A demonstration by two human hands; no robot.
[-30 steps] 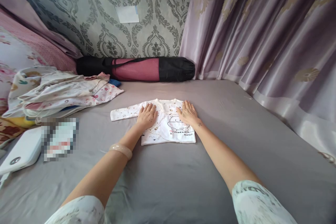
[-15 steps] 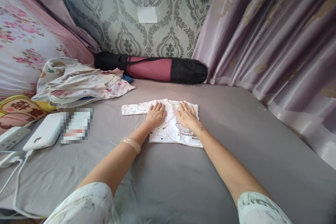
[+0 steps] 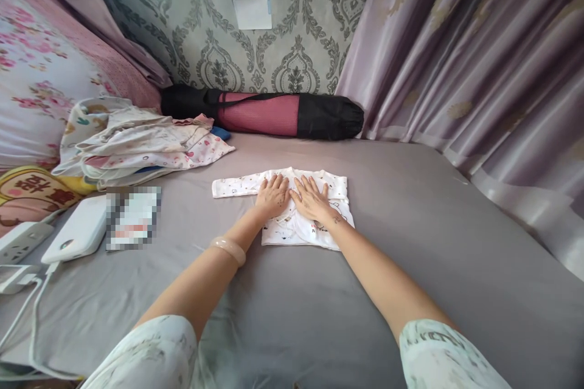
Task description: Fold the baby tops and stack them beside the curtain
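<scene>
A small white printed baby shirt (image 3: 337,185) lies flat on the grey bed sheet (image 3: 410,267), one sleeve stretched out to the left. My left hand (image 3: 272,196) lies flat on the shirt's left-middle, fingers stretched out. My right hand (image 3: 311,199) presses flat on the shirt right beside it, fingers spread, the two hands almost touching. Neither hand holds anything. A pale bangle (image 3: 228,249) sits on my left wrist.
A pile of printed baby clothes (image 3: 137,146) lies at the back left. A rolled pink mat in a black bag (image 3: 264,114) rests against the wall. White chargers and cables (image 3: 75,234) lie at the left edge. Purple curtains (image 3: 479,61) hang on the right.
My right hand has slid left across the shirt's front toward my left hand. The view has shifted slightly; the shirt stays in place.
</scene>
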